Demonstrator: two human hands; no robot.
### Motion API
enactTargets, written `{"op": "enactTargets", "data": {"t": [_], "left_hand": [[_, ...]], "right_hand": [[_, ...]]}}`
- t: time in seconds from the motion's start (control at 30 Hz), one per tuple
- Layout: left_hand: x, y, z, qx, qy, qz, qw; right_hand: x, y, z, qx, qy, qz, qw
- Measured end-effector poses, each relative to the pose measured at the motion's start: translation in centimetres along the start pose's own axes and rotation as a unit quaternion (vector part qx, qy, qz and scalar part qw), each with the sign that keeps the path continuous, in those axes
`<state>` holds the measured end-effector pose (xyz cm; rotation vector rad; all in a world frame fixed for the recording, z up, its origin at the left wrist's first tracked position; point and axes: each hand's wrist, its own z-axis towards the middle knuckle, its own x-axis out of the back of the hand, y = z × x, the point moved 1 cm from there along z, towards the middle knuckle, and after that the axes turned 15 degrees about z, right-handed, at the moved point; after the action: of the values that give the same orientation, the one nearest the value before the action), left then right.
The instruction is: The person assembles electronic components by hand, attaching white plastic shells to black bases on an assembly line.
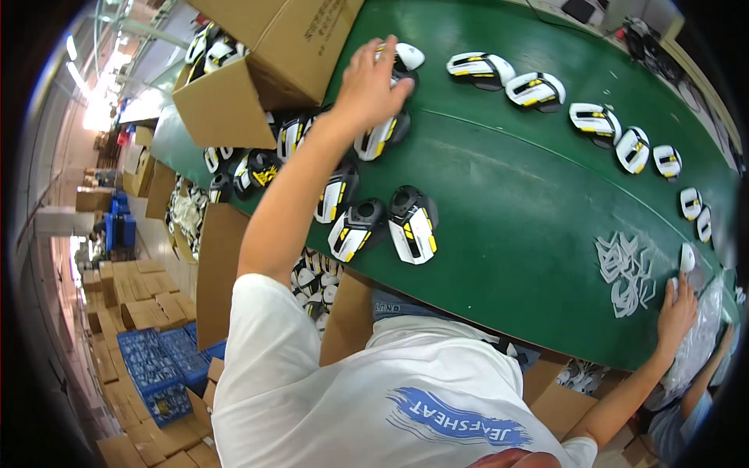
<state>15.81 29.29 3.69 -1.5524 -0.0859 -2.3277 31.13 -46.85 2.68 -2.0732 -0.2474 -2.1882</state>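
Note:
My left hand (365, 92) reaches to the far left of the green table, its fingers and thumb closed around a white, black and yellow plastic shell (408, 56). The palm and fingers hide part of that shell. Similar shells lie by my left forearm, among them one with a round dark hole (413, 226) and its neighbour (357, 230). At the far right, my right hand (677, 313) has its fingers bent at a small white piece (687, 257), seemingly pinching it. Beside that hand lies a loose pile of thin white pieces (626, 273).
The green table (507, 187) carries a curved row of shells (535, 90) along its far side. An open cardboard box (289, 54) stands at the left. A clear plastic bag (698, 335) and another person's arm (710, 366) are at the right. Boxes of parts (316, 285) sit below the near edge.

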Motion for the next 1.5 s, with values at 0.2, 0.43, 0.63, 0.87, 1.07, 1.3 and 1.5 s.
{"op": "enactTargets", "data": {"t": [0.2, 0.43, 0.63, 0.87, 1.07, 1.3, 1.5], "left_hand": [[-4.4, -6.3, 6.5, -0.016, -0.212, 0.053, 0.976], [-4.7, -4.8, 5.2, 0.133, -0.199, -0.018, 0.971], [0.9, -2.5, 1.4, 0.040, -0.118, 0.012, 0.992], [4.1, -0.3, -0.4, 0.056, -0.188, -0.109, 0.974], [3.1, 2.9, 0.2, -0.032, -0.246, -0.210, 0.946], [1.5, 1.4, 1.3, -0.020, -0.192, -0.327, 0.925], [-6.7, -17.3, 8.6, -0.009, -0.103, 0.059, 0.993]], "right_hand": [[2.2, 0.0, -2.1, 0.031, -0.017, 0.112, 0.993], [3.3, -0.8, -2.7, 0.087, 0.043, 0.181, 0.979], [5.5, -7.3, -5.9, 0.158, 0.094, 0.272, 0.944], [4.7, -23.3, -9.2, 0.419, 0.013, 0.407, 0.811], [2.7, -26.4, -10.6, 0.424, -0.010, 0.399, 0.813], [2.6, -24.9, -11.5, 0.335, -0.045, 0.403, 0.851], [4.0, -25.6, -9.9, 0.346, -0.073, 0.520, 0.778]]}}
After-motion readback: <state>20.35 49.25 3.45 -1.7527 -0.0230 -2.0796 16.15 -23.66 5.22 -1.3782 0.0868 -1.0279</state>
